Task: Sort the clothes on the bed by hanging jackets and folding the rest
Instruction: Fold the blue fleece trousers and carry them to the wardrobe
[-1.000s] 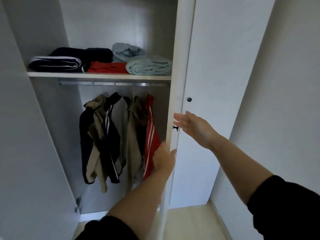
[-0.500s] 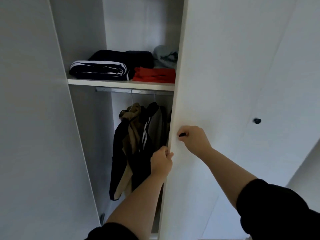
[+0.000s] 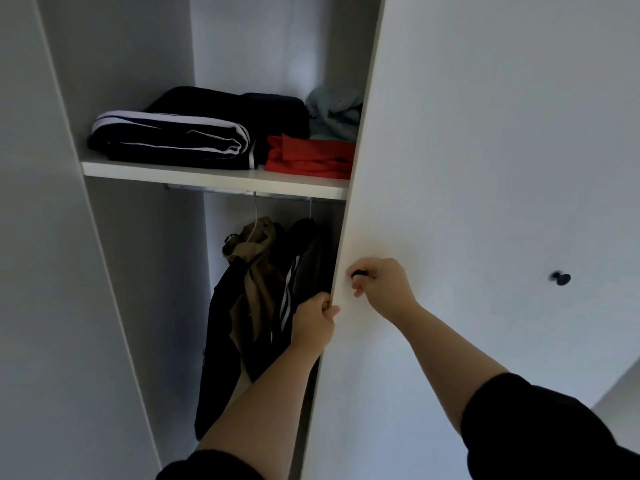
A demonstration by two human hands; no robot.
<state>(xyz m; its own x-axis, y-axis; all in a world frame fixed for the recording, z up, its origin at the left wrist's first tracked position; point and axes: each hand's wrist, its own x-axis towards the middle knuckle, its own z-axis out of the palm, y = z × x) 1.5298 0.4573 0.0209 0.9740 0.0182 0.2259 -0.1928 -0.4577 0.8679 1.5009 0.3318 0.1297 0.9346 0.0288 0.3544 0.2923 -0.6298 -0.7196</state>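
The jackets hang inside the open wardrobe from a metal rail (image 3: 214,189) just under the shelf (image 3: 207,177): a tan jacket (image 3: 258,271) on a thin wire hanger at the left and, touching it on the right, a dark jacket with white stripes (image 3: 294,289), whose right side is hidden behind the door. The folded clothes lie on the shelf above them: a dark garment with white stripes (image 3: 166,140) at the left front, a second dark folded piece (image 3: 277,109) behind it, a red folded piece (image 3: 310,157) at the right front, and a pale blue-grey bundle (image 3: 332,112) behind the red one, partly cut off by the door. The white wardrobe door (image 3: 450,168) covers the right part of the opening. The person's left hand (image 3: 313,323) grips that door's free edge, fingers curled round behind it and the thumb on its front. The right hand (image 3: 384,285), just to the right and slightly higher, pinches a small dark knob (image 3: 358,273) on the door's face near the edge, the other fingers curled. A second dark knob (image 3: 561,278) sits well apart to the right. Both forearms are bare below dark sleeves.
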